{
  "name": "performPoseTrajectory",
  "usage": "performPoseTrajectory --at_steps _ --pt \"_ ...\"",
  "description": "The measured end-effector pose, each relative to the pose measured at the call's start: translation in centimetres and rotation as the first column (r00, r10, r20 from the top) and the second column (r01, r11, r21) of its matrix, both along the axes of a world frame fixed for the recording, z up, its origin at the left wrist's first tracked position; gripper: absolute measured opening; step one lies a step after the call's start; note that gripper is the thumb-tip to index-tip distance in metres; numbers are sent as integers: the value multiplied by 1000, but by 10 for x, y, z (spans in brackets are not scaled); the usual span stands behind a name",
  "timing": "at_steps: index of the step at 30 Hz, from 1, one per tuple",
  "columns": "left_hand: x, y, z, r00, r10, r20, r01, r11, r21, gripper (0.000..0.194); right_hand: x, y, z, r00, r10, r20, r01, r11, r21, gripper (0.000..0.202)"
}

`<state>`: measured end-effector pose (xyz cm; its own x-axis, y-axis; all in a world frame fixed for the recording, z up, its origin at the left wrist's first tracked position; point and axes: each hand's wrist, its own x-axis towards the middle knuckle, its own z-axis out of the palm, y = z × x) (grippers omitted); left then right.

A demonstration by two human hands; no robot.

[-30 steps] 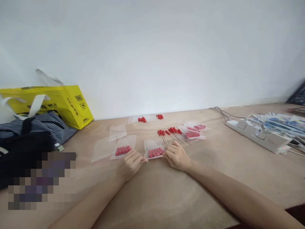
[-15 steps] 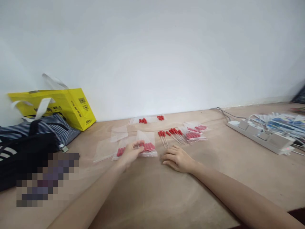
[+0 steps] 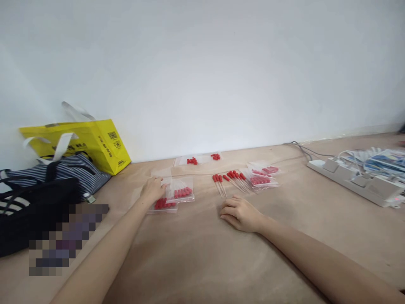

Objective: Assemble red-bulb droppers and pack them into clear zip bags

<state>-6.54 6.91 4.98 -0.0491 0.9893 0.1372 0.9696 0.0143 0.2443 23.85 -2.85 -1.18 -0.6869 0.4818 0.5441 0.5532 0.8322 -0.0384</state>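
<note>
My left hand [image 3: 153, 191] is over the left-hand bags, fingers loosely bent and apart, by an empty clear plastic bag [image 3: 162, 172]. Whether its fingertips touch the bag is too blurred to tell. Just right of it, a clear bag of red-handled tools [image 3: 182, 193] with thin shafts overlaps another filled bag [image 3: 164, 204]. My right hand [image 3: 238, 213] rests on the table with loosely curved fingers, holding nothing. Several loose red-handled tools [image 3: 236, 177] with thin metal shafts lie just beyond it. More filled bags [image 3: 262, 176] are piled to their right.
Two groups of red-handled pieces [image 3: 192, 161] lie on clear plastic by the wall. At left stand a yellow bag [image 3: 104, 145], a striped bag [image 3: 91, 169] and a black bag [image 3: 47, 211]. A white power strip [image 3: 357, 181] with plugs and cables sits at right.
My left hand has let go of the filled bag, which now lies overlapping the other filled bag, and has moved left to the empty one. My right hand stays in place.
</note>
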Motion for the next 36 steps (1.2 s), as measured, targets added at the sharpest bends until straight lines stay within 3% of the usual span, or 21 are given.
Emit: performPoseTrajectory --at_steps 3,7,12,15,19,22,24,26,29,31,33,34,36 --pt "-13 18 0 988 -93 -122 85 994 -66 18 0 0 1 1000 1 1 -1 1000 0 11" --pt "-21 37 -1 956 -169 -238 138 980 -141 22 -1 -1 1 1000 -1 0 1 1000 -5 12" --pt "-16 41 -7 925 -161 -345 140 987 -85 27 -1 -2 2 1000 -4 2 4 999 -43 14" --pt "-11 34 2 917 -85 -389 100 995 19 22 -1 -2 1 1000 -10 5 11 998 -56 14" --pt "2 12 31 909 21 -417 59 982 178 34 -1 -1 0 1000 -3 -1 3 997 -71 13" --pt "28 -25 44 901 -44 -432 140 971 193 38 -2 0 0 1000 3 -12 -4 996 -86 12" --pt "53 -56 39 918 -217 -331 280 948 153 39 -2 0 0 1000 0 -18 -2 996 -94 12" --pt "79 -86 26 881 -440 -173 454 890 46 39 -1 0 0 1000 -7 -19 5 994 -106 12" --pt "105 -111 1 850 -521 73 524 851 -35 38 0 -1 1 1000 -11 -22 8 990 -142 13" --pt "108 -114 -10 826 -468 313 521 847 -107 41 1 -1 2 999 3 -37 -9 985 -173 13" --pt "99 -111 -15 781 -460 422 538 839 -81 47 1 -3 2 998 10 -66 -23 981 -194 13" --pt "92 -108 -15 758 -515 400 573 819 -32 49 1 -3 2 997 -2 -83 -15 979 -204 11" --pt "78 -106 -14 691 -678 252 701 713 -2 58 0 -5 2 991 -62 -117 34 973 -229 8"
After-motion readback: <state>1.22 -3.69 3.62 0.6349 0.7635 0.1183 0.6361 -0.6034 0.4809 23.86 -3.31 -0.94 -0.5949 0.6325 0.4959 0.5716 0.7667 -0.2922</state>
